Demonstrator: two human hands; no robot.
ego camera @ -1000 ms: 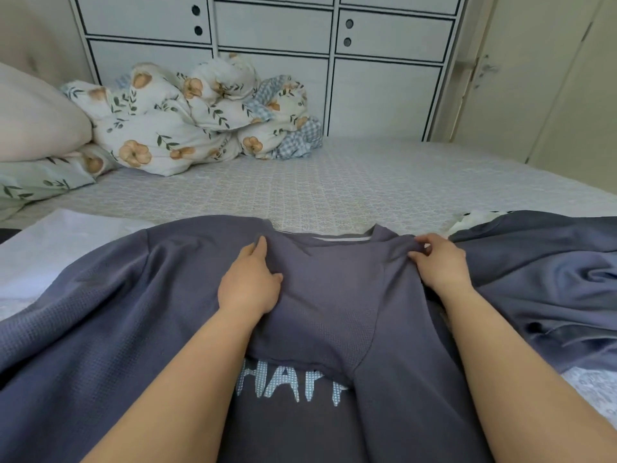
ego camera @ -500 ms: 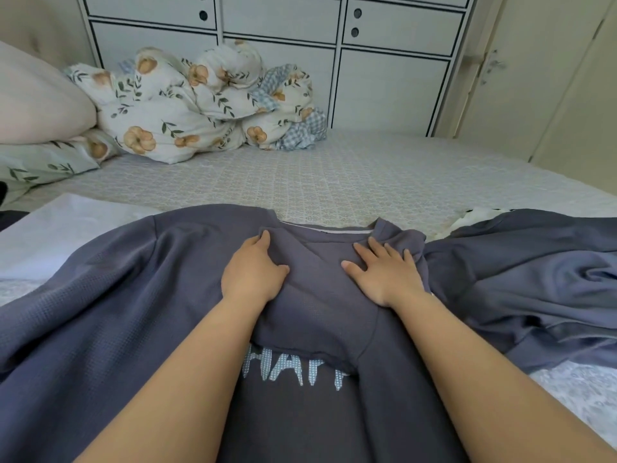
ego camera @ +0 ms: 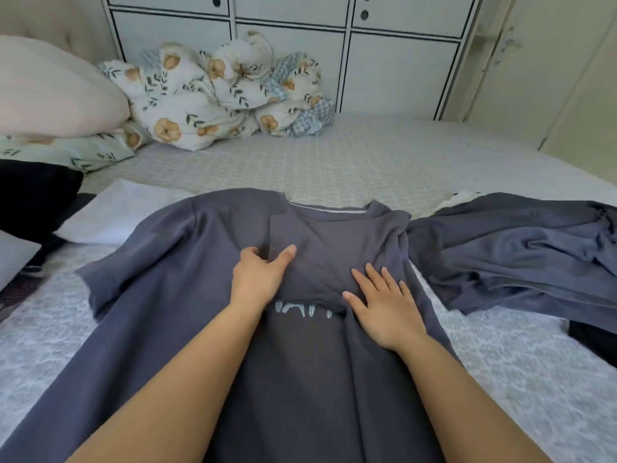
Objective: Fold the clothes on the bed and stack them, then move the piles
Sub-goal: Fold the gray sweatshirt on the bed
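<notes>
since half a second back: the right hand [ego camera: 384,309] has slid nearer along the folded panel, from just under the collar down to the edge over the pale lettering [ego camera: 302,309]; the left hand [ego camera: 258,279] has barely moved. the view has tipped down too, bringing a black item [ego camera: 33,195] into sight at far left.

grey t-shirt [ego camera: 167,295] lies front-up on the bed [ego camera: 367,162], between the person's forearms. long axis runs away from the person: collar at the far end, hem out of frame at the near end. its right sleeve is folded inward over the chest; the left sleeve is spread flat to the side.

left hand: fingers together and slightly bent, thumb out, resting on the fold edge; whether it pinches the cloth cannot be told. right hand: fingers straight and spread wide, pressing flat.

shirt fabric is matte with a fine waffle knit. bedcover is pale with a small quilted lattice. a second grey garment [ego camera: 517,255] lies rumpled just to the right, touching the shirt. a floral duvet [ego camera: 207,105] is bunched against white panelled cabinets [ego camera: 400,61]; a white cloth [ego camera: 117,212] lies flat at left.
</notes>
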